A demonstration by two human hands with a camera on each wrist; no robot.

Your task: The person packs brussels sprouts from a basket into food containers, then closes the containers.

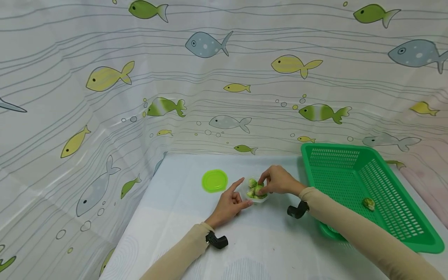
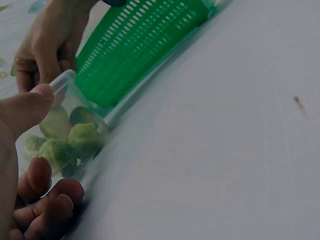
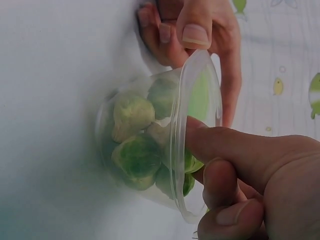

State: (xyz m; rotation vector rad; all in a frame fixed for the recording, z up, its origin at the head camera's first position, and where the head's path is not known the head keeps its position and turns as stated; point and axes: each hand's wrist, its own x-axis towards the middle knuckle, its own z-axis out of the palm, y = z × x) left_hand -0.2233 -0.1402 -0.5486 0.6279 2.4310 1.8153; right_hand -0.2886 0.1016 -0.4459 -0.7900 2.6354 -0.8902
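Note:
A small clear plastic container (image 1: 259,201) stands on the table, holding several Brussels sprouts (image 3: 137,156). My left hand (image 1: 229,204) holds it from the left, with the thumb at the near rim and the index finger stretched along the far side. In the left wrist view, the other fingers (image 2: 57,210) curl beside the container wall. My right hand (image 1: 279,180) reaches over the rim from the right. Its thumb and fingers pinch a Brussels sprout (image 1: 259,189) inside the container; the fingertips are partly hidden in the right wrist view.
A green plastic basket (image 1: 334,155) stands on the right, with one Brussels sprout (image 1: 368,203) in it. Behind and left of the container lies a lime-green lid (image 1: 214,181). A fish-patterned curtain (image 1: 196,85) rises behind the white table (image 1: 182,217).

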